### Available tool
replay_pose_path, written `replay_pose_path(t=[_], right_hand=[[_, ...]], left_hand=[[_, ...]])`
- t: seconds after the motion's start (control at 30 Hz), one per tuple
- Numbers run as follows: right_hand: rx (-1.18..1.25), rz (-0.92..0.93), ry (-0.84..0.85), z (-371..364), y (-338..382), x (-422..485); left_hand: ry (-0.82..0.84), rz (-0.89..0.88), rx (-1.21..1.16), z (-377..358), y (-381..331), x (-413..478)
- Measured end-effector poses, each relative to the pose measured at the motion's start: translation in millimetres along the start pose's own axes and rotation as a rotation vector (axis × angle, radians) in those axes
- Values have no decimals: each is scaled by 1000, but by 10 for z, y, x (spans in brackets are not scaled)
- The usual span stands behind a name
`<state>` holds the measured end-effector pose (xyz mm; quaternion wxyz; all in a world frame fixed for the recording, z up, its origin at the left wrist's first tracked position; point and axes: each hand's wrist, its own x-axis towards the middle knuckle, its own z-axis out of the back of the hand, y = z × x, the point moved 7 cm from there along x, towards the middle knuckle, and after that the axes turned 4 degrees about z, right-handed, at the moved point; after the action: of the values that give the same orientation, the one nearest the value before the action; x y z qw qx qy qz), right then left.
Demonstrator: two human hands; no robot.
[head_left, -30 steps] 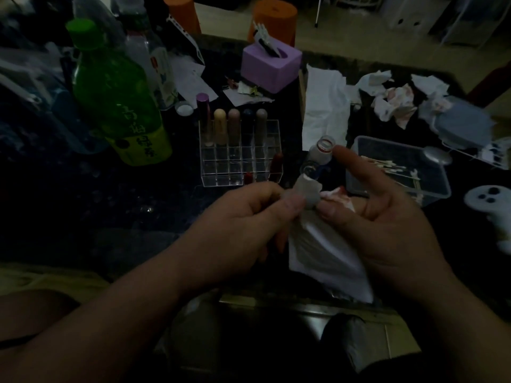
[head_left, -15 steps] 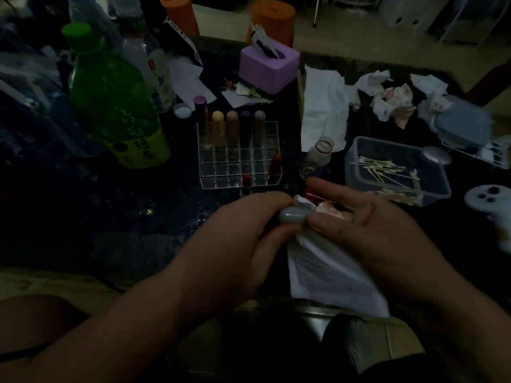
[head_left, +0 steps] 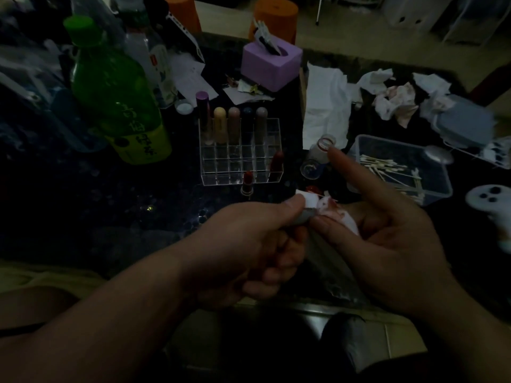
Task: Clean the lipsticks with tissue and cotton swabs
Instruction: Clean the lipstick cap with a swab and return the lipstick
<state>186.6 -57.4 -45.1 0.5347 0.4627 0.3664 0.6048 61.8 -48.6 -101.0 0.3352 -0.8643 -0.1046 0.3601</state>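
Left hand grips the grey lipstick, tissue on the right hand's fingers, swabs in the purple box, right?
No: the head view shows the swabs in the clear tub at right, not the purple box. The rest stands.

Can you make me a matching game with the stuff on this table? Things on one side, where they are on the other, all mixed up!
Things:
1. green bottle
2. cotton swabs
3. stained tissue
4. grey lipstick tube

Places:
A. in the clear tub
B. lying on the right hand
C. gripped by the left hand
D. standing left of the clear rack

Pairs: 1-D, 2-A, 3-B, 4-C.
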Motion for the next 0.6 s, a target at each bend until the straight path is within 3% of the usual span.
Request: replay_pose_path(t=[0.07,0.2,0.3,0.4,0.5,0.6], right_hand=[[102,-119,30,-21,-46,10],[352,-450,140,-129,-218,5],[569,-645,163,-202,-339,-24],[600,-669,137,-156,-390,-25],[581,-595,85,-118,-375,-22],[269,-378,50,-59,-302,-9]], left_hand=[[-153,-155,153,46,-69,-29],[-409,-607,1107,96,-287,-197],[-504,-722,1408,94,-337,-235],[-577,-764,1473,52,-349,-229],[-469,-650,1226,114,-320,-162],[-403,-531,992,135,-282,-99]])
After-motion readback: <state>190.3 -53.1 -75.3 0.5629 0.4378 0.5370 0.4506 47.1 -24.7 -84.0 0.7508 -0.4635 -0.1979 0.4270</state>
